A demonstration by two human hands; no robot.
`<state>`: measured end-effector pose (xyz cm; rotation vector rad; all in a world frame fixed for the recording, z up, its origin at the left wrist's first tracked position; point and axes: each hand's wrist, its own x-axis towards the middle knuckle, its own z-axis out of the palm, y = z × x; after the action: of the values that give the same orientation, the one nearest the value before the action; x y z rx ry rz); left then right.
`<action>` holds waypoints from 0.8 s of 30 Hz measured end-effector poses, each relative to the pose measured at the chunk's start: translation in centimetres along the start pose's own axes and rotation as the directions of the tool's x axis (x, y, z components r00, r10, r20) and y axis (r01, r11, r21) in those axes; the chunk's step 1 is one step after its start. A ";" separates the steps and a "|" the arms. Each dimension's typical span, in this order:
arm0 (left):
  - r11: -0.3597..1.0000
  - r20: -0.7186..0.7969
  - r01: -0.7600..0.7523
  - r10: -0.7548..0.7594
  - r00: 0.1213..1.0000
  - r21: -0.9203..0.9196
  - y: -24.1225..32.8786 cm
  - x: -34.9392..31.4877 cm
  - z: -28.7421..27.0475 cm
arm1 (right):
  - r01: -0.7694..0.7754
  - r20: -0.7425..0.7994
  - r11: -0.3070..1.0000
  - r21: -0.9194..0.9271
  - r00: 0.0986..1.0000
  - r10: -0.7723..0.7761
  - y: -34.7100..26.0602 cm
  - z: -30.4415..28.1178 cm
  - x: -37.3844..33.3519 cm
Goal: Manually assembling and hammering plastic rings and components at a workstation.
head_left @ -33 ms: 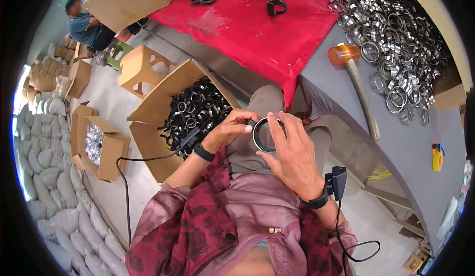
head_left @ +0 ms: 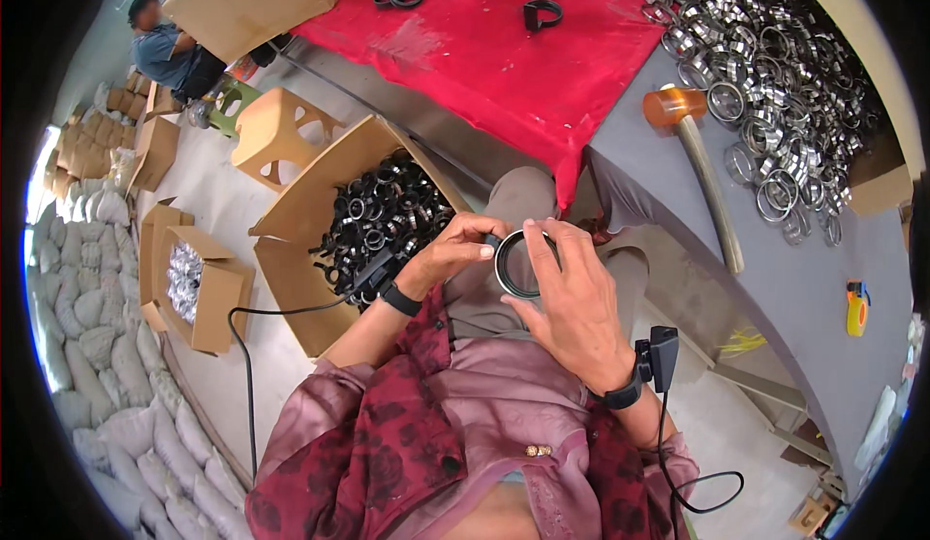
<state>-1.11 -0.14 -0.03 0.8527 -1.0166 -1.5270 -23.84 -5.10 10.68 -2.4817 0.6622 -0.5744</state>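
Observation:
Over my lap I hold a black ring with a silvery metal band [head_left: 501,275], its round opening tilted up. My left hand [head_left: 453,252] is closed, thumb and fingers pinching the ring's left edge, where a dark part sticks out. Across the ring's right side lies my right hand [head_left: 581,312], its fingers over the upper rim and the thumb near the lower rim. The fingers hide part of the ring. To the left of my lap, a cardboard box [head_left: 291,293] holds many similar black rings [head_left: 373,220].
A wooden-handled mallet [head_left: 675,107] lies on the grey table [head_left: 790,298], near piled metal rings [head_left: 775,85] and a yellow tape measure [head_left: 856,308]. One black clamp-like ring [head_left: 542,15] rests on red cloth [head_left: 494,65]. A stool [head_left: 266,133] and stacked sacks [head_left: 92,298] stand left.

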 end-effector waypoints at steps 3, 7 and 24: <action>0.999 0.087 -0.038 0.035 0.996 0.028 -0.8 -0.1 -1.2 | -0.012 0.004 1.000 0.008 1.000 0.012 -0.2 0.0 0.0; 0.998 0.035 -0.057 0.056 0.998 0.037 0.0 0.2 0.0 | -0.039 -0.006 0.999 0.029 0.999 0.039 0.0 0.3 -0.2; 0.980 0.115 -0.176 0.165 0.980 0.088 -2.0 1.2 -1.2 | -0.080 -0.026 0.994 0.080 0.996 0.082 0.5 1.2 0.1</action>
<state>-1.01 -1.33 -2.32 0.7367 -1.2201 -1.3977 -23.29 -5.12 9.45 -2.3656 0.7333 -0.5955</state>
